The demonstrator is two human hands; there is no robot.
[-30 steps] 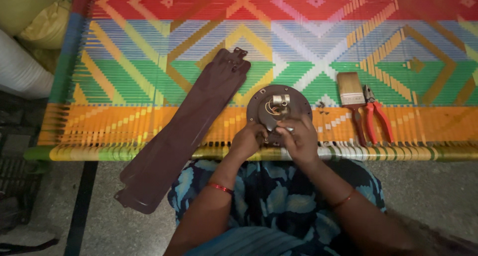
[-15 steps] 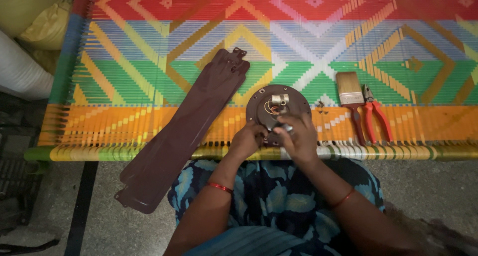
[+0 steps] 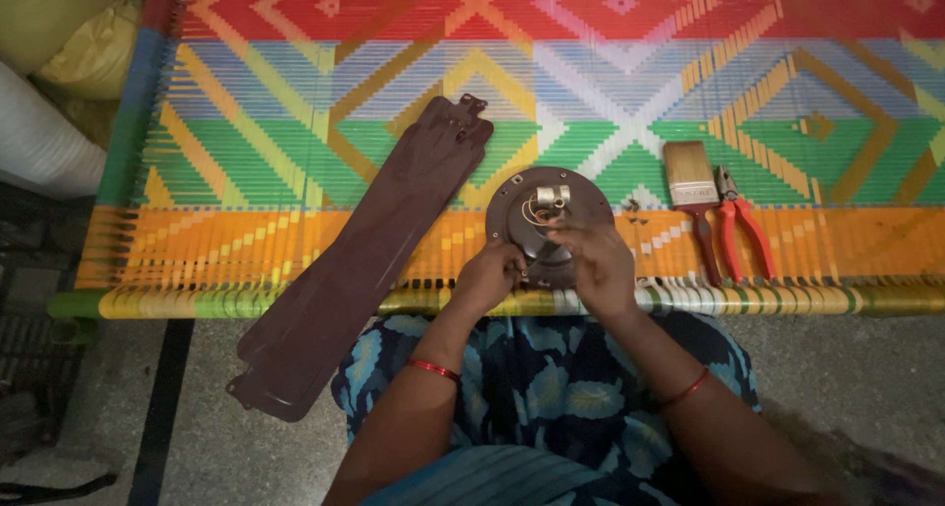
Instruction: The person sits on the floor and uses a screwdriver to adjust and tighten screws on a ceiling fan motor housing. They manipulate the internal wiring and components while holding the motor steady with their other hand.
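Observation:
A round dark brown fan motor housing (image 3: pixel 536 206) lies on the woven cot near its front edge, with a metal shaft and thin wires at its centre. My left hand (image 3: pixel 489 273) holds the housing's near left rim, fingers curled. My right hand (image 3: pixel 598 263) rests over the near right part of the housing, fingertips pinched at its face; whether they hold a small part is hidden. Long dark brown fan blades (image 3: pixel 364 260) lie stacked diagonally to the left, their ends hanging over the cot's edge.
A paintbrush (image 3: pixel 692 183) and red-handled pliers (image 3: pixel 740 228) lie right of the housing. The colourful woven cot (image 3: pixel 295 102) fills the upper view. Yellow sacks (image 3: pixel 59 24) and a white roll (image 3: pixel 34 137) sit at the far left. Grey floor lies below.
My right hand has shifted slightly right and down on the housing, uncovering more of its centre. The left hand stays at the rim.

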